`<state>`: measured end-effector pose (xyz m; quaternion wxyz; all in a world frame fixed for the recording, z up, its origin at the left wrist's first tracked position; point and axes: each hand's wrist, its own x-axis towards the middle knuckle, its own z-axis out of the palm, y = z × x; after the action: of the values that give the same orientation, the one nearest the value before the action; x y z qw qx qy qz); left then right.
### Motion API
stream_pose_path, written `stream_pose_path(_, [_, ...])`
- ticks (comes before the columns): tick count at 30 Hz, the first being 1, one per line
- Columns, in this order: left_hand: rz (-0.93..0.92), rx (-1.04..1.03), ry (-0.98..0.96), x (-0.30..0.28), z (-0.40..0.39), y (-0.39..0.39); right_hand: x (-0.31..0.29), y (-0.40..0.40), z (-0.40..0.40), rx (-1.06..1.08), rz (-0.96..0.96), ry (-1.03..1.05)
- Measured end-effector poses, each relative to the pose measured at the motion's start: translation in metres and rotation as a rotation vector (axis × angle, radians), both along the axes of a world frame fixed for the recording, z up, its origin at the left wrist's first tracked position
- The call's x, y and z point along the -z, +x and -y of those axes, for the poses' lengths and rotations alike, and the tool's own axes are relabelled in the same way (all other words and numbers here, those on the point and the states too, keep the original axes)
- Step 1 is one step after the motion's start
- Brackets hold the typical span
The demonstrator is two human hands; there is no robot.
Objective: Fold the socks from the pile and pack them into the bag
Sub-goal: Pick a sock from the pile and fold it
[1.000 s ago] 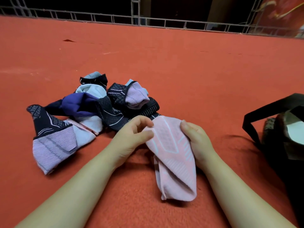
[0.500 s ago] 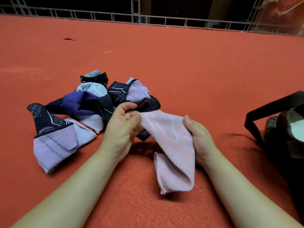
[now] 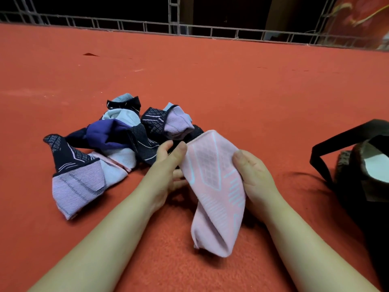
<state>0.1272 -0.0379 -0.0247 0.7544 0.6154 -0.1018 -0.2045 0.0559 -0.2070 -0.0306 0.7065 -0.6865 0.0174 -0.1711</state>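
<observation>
Two hands, one pink sock (image 3: 212, 186) held between them above the red mat (image 3: 231, 91). Left hand (image 3: 166, 167) pinches the sock's upper left edge, thumb on top, fingers tucked behind the fabric. Right hand (image 3: 254, 178) grips the right edge, thumb pressed on the front, other fingers hidden behind. The sock is doubled over and hangs down toward the mat, its lower end just touching or just above it; cannot tell which. Light blue lines and a grid pattern on the front.

Pile (image 3: 117, 144) sits on the mat just left of and behind the left hand. Roughly seven socks in it, tangled, so the count is unsure: navy patterned ones, lilac ribbed ones, pale blue ones, one purple. One lilac-and-navy sock (image 3: 75, 182) lies flat at the near left of the pile, touching it.

One dark bag (image 3: 362, 182) at the right edge, mouth open, one black strap (image 3: 328, 144) looping off its left side, something white inside. Bag well apart from the pink sock.

One metal rail (image 3: 189, 30) along the far edge of the mat.
</observation>
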Motion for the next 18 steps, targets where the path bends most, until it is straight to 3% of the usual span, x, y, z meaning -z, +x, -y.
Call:
stream_pose_path(3, [-0.032, 0.113, 0.008, -0.01, 0.003, -0.011, -0.006, -0.007, -0.007, 0.076, 0.052, 0.091])
stream_pose_path(6, [0.104, 0.064, -0.006, -0.032, 0.007, -0.019, -0.019, -0.019, -0.01, 0.15, 0.058, 0.066])
stream_pose_path(10, [0.308, 0.077, 0.034, -0.071, 0.007, -0.037, -0.057, -0.048, -0.003, 0.034, 0.002, 0.136])
stream_pose_path(14, [0.506, 0.063, 0.118, -0.101, 0.007, -0.052, -0.104, -0.066, 0.008, 0.128, -0.001, -0.021])
stream_pose_path(18, [0.539, 0.028, 0.161, -0.116, 0.022, -0.042, -0.135, -0.056, 0.017, 0.243, 0.043, -0.239])
